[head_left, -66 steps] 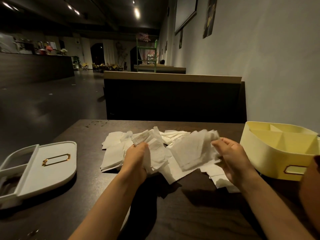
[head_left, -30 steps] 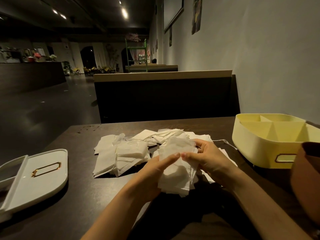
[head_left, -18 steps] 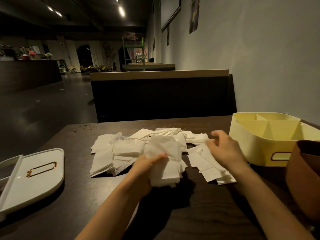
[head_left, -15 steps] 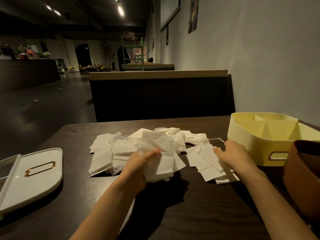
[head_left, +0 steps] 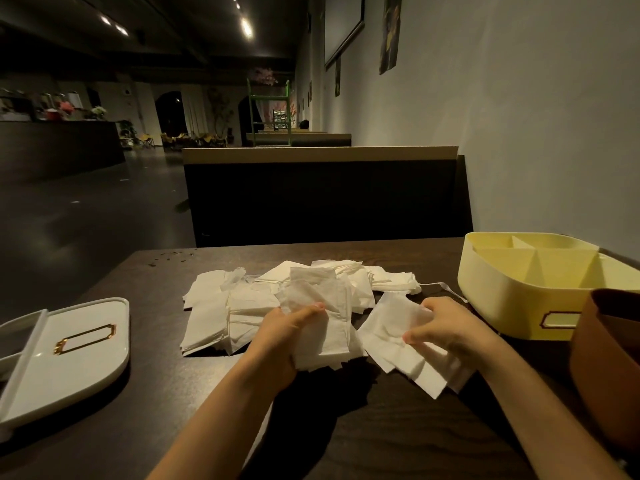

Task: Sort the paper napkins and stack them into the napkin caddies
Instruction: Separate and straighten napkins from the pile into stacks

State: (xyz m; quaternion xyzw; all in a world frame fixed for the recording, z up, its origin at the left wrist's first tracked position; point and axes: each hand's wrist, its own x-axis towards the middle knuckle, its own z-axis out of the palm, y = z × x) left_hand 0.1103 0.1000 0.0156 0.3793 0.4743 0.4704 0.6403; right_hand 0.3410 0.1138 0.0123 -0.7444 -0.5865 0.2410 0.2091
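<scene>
The left hand (head_left: 282,336) grips a stack (head_left: 320,327) of white napkins, thumb across its front and fingers curled behind, holding it upright just over the table (head_left: 381,445). The right hand (head_left: 448,327) pinches the top napkin (head_left: 394,323) of a loose fan lying just beside the stack. Behind both hands, a pile (head_left: 239,306) of more napkins spreads over the middle of the table. The yellow caddy (head_left: 512,306), its compartments bare, stands to the right near the wall, apart from the napkins. A brown tub (head_left: 609,362) sits in front of it. The white caddy (head_left: 65,358) lies at the left edge, well apart from the pile.
</scene>
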